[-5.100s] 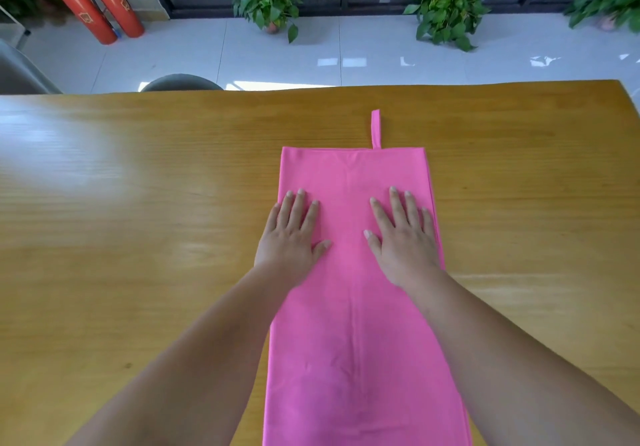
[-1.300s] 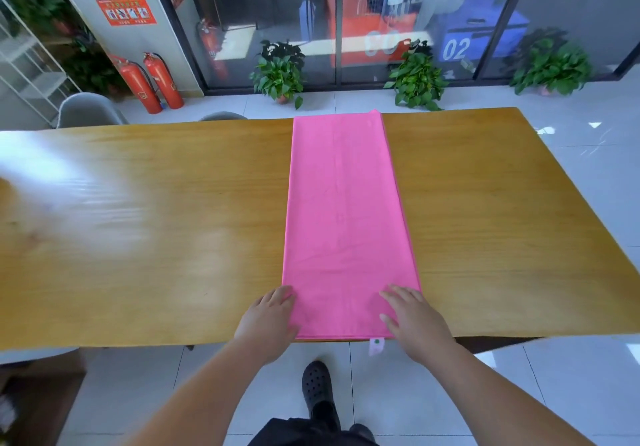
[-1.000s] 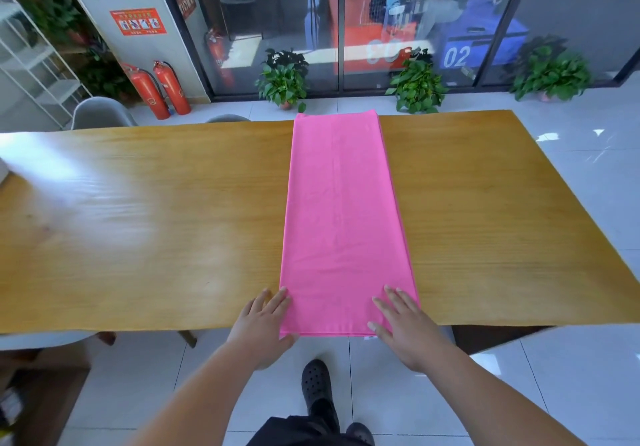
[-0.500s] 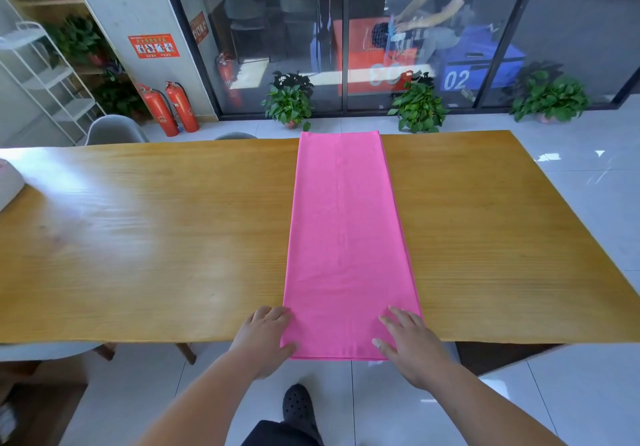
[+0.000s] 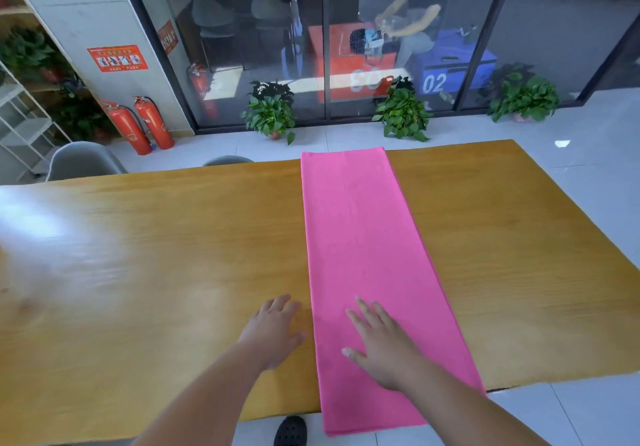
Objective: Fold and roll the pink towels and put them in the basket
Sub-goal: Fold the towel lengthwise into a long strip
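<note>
A long pink towel (image 5: pixel 363 237), folded into a narrow strip, lies across the wooden table (image 5: pixel 156 255) from its far edge to the near edge, where its end hangs a little over. My right hand (image 5: pixel 384 345) rests flat on the towel near that end, fingers spread. My left hand (image 5: pixel 273 327) lies flat on the bare wood just left of the towel's edge, holding nothing. No basket is in view.
Grey chairs (image 5: pixel 83 161) stand behind the table's far left side. Beyond are fire extinguishers (image 5: pixel 138 126), potted plants (image 5: pixel 273 113) and a glass wall with a person behind it. My shoe (image 5: pixel 291 431) shows under the near edge.
Both hands have left the towel's near corners. The right hand moved up onto the cloth and the left slid onto the wood beside it. The view shifted left.
</note>
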